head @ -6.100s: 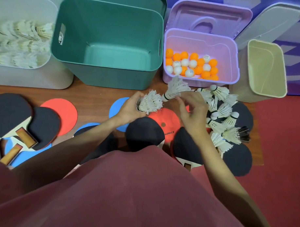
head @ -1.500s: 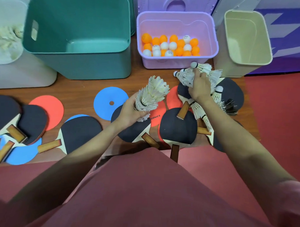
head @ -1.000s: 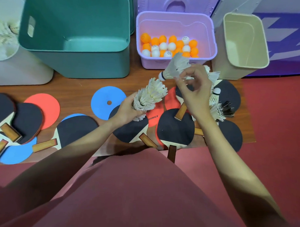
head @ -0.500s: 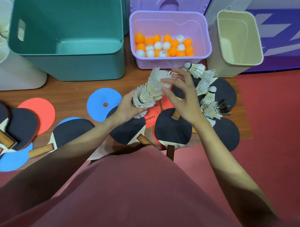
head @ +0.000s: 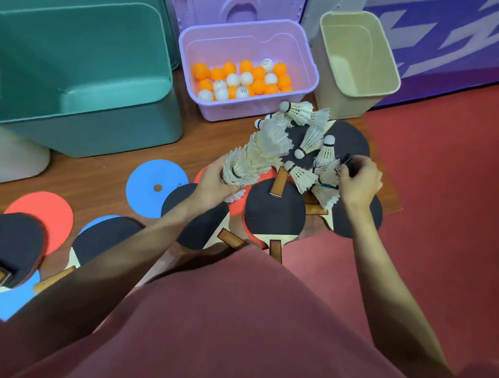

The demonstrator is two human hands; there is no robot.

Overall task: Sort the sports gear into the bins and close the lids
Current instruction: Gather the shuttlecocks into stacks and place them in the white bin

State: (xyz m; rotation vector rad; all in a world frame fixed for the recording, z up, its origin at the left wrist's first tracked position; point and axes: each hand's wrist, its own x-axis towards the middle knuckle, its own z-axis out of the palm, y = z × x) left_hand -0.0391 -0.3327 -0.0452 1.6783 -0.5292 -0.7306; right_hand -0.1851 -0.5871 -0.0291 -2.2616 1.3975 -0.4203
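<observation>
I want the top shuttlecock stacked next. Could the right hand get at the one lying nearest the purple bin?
Probably yes. That shuttlecock lies uncovered atop the pile, and the right hand is close by, but it already pinches a dark-feathered shuttlecock.

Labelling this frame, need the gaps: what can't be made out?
Head view only:
- Dark-feathered shuttlecock: mostly covered by right hand.
- Count in white nested shuttlecock stack, gripped by left hand: feathers overlap.
- Teal plastic bin: cut off at left edge.
- Print on white balls: too small.

3 open bins (head: 357, 51), roughly 22 balls (head: 241, 78), 3 foam discs (head: 155, 185), 2 hands (head: 356, 181)
</observation>
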